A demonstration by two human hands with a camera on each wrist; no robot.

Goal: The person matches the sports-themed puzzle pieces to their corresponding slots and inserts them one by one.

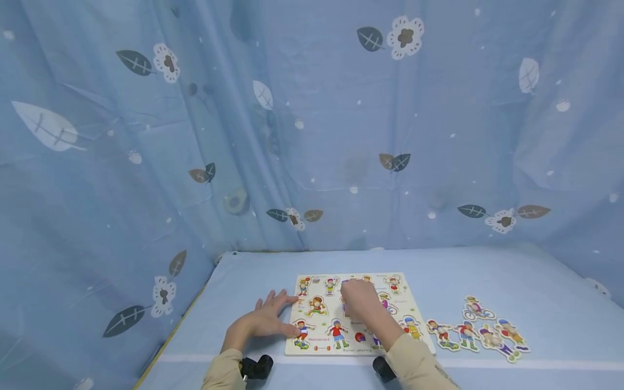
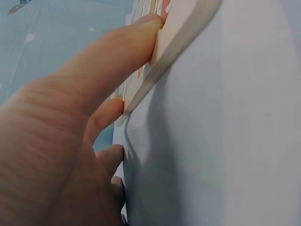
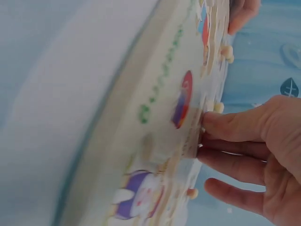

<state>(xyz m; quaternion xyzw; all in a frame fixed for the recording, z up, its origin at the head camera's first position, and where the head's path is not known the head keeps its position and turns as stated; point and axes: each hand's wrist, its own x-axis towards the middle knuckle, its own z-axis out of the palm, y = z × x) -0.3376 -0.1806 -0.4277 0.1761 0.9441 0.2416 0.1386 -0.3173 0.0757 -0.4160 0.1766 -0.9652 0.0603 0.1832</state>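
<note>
A wooden knob puzzle board (image 1: 319, 341) with printed sports figures lies flat on the table. My left hand (image 1: 265, 319) is spread at the board's left edge; its thumb (image 2: 113, 52) rests on the board near the corner and the index fingertip touches the edge further back. Over the middle of the board, my right hand (image 1: 363, 300) pinches a puzzle piece (image 3: 195, 136) between thumb and fingers, low against the surface. The piece's picture and knob are mostly hidden by the fingers. Figures with small knobs (image 3: 218, 107) sit around it on the board.
Several loose figure pieces lie right of the board, among them a cyclist piece (image 1: 476, 309) and a skateboarder piece (image 1: 442, 335). A light blue cloth (image 1: 253, 271) covers the table. Blue patterned curtains (image 1: 341, 135) hang behind and at the sides.
</note>
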